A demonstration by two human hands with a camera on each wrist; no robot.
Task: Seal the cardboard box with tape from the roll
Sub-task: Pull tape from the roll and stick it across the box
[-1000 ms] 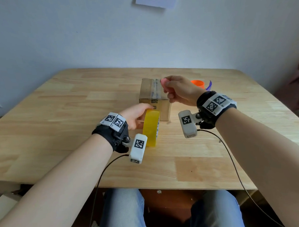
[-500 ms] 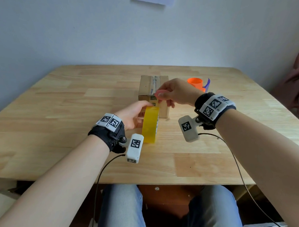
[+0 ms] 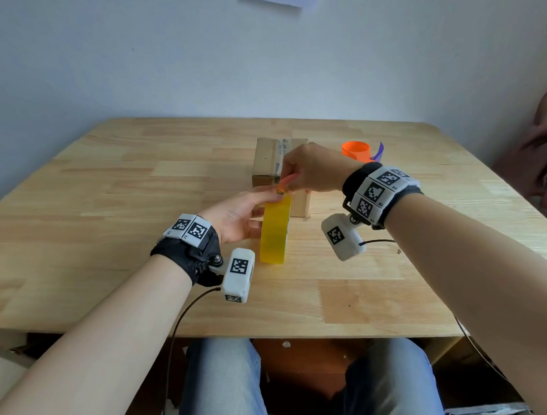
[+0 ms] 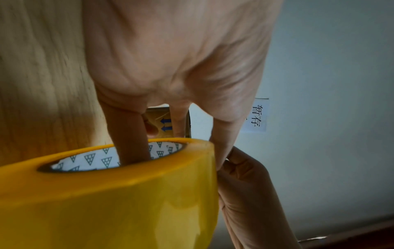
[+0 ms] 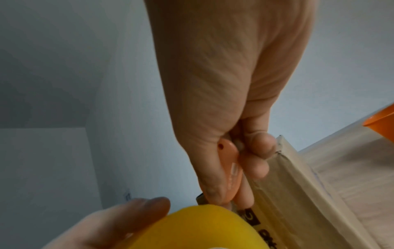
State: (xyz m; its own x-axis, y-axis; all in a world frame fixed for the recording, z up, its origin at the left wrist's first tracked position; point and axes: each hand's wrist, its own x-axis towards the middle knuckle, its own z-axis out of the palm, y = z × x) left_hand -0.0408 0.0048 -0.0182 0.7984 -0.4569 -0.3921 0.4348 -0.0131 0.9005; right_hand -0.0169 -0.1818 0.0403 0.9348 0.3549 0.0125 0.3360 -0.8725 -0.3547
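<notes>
A small cardboard box (image 3: 268,163) with a strip of tape along its top stands mid-table. Just in front of it a yellow tape roll (image 3: 275,232) stands on edge. My left hand (image 3: 250,213) holds the roll, with one finger in its white core (image 4: 95,160) and another on the outer rim. My right hand (image 3: 308,171) grips a small orange cutter (image 5: 230,168), whose tip (image 3: 283,188) sits at the top of the roll, against the box's near face (image 5: 298,185). The tape stretch between roll and box is hidden by the hands.
An orange cup (image 3: 356,148) with a purple piece (image 3: 379,151) beside it stands right of the box. A paper note (image 4: 257,116) hangs on the wall behind. The wooden table (image 3: 109,198) ends near my lap; wrist-camera cables trail off its front edge.
My right hand with the cutter has come down from the top of the box to its near edge, at the top of the roll. The left hand stays on the roll.
</notes>
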